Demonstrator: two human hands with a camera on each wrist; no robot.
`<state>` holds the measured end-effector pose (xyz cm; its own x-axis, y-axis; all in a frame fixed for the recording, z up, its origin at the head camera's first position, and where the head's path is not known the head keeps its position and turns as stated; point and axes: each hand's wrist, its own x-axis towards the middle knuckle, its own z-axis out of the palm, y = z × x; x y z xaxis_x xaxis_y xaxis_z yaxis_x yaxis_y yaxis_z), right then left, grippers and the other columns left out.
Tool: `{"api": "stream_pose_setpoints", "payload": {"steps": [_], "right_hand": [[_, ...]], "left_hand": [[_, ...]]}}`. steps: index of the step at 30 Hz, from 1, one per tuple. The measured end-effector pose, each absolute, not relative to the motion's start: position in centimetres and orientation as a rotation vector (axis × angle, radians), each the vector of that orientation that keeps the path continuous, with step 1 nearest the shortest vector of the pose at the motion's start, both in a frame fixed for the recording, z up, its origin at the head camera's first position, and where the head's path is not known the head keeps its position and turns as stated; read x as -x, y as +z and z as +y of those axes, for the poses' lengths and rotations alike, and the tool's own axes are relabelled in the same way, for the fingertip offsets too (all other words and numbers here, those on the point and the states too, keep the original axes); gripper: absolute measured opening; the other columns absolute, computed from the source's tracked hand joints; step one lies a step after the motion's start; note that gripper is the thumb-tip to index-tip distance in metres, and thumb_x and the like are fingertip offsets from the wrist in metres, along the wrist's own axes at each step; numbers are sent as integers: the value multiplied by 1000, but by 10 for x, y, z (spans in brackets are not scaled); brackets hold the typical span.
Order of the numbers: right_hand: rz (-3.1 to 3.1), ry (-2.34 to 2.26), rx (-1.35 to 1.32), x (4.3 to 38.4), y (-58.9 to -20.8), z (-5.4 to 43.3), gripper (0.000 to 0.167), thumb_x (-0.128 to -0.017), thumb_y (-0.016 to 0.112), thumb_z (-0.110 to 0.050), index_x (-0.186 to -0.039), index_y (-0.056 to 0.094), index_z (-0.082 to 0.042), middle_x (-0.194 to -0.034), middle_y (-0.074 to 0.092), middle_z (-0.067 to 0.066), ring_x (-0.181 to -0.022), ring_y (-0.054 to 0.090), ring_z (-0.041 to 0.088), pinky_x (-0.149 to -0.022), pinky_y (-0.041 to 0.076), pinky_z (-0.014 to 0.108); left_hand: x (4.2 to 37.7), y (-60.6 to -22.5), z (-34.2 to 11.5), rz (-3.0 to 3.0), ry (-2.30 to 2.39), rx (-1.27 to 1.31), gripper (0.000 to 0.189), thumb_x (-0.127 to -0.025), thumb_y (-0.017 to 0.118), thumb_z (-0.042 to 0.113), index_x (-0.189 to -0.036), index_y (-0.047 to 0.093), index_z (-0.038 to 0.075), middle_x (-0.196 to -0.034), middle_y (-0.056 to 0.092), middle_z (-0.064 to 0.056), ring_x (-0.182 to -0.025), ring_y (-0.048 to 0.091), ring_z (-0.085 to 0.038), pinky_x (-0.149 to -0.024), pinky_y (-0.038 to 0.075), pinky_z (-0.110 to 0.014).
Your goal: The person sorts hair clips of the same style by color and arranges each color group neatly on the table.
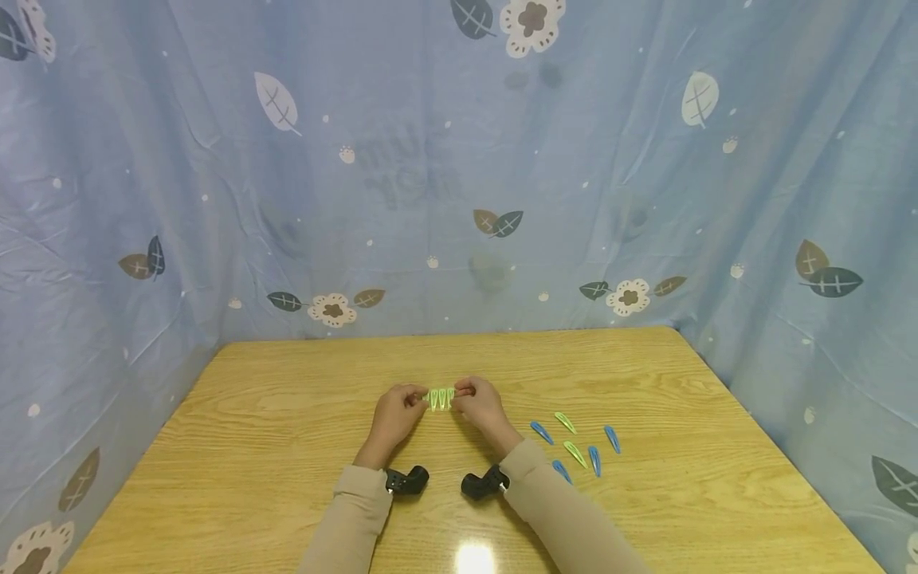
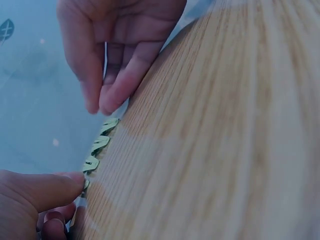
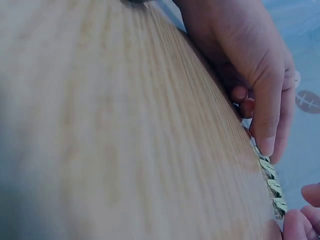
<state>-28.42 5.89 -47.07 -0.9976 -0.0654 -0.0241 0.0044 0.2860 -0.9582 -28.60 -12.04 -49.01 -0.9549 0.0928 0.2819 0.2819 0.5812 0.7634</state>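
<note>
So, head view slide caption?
Left hand and right hand flank a row of green clips; blue clips and more green ones at right.

A blue curtain (image 1: 430, 96) hung in soft folds along the far, left and right sides of a wooden table (image 1: 272, 446), whose yellowish top showed a wavy grain. At the near middle a bright glare (image 1: 475, 558) lay on the wood.

The curtain's print scattered over all three sides. High on the far side were a white flower (image 1: 532, 19) with a brown centre, a pale leaf (image 1: 276, 102) to the left and another pale leaf (image 1: 700, 99) to the right. Faint lettering (image 1: 405, 163) showed left of centre. Lower down, two more white flowers sat between dark and brown leaves. A brown-and-dark leaf pair (image 1: 832, 281) marked the right side.
</note>
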Motion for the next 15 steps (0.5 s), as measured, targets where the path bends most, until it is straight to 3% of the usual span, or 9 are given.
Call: {"api": "stream_pose_setpoints", "payload": {"steps": [7, 15], "right_hand": [[2436, -1881, 178, 275, -470, 69, 28, -88, 64, -2, -114, 61, 8, -104, 63, 17, -94, 60, 24, -76, 51, 32], [2410, -1828, 335, 259, -460, 96, 37, -90, 64, -5, -122, 56, 10, -111, 62, 20, -100, 61, 31, -80, 52, 36]], "left_hand": [[285, -491, -121, -2605, -1305, 321, 20, -85, 71, 8, -104, 72, 2, -79, 56, -2, -70, 49, -14, -63, 43, -30], [286, -491, -121, -2612, -1292, 333, 20, -86, 70, 8, -105, 72, 2, -79, 55, -2, -69, 47, -14, -62, 42, -29]]}}
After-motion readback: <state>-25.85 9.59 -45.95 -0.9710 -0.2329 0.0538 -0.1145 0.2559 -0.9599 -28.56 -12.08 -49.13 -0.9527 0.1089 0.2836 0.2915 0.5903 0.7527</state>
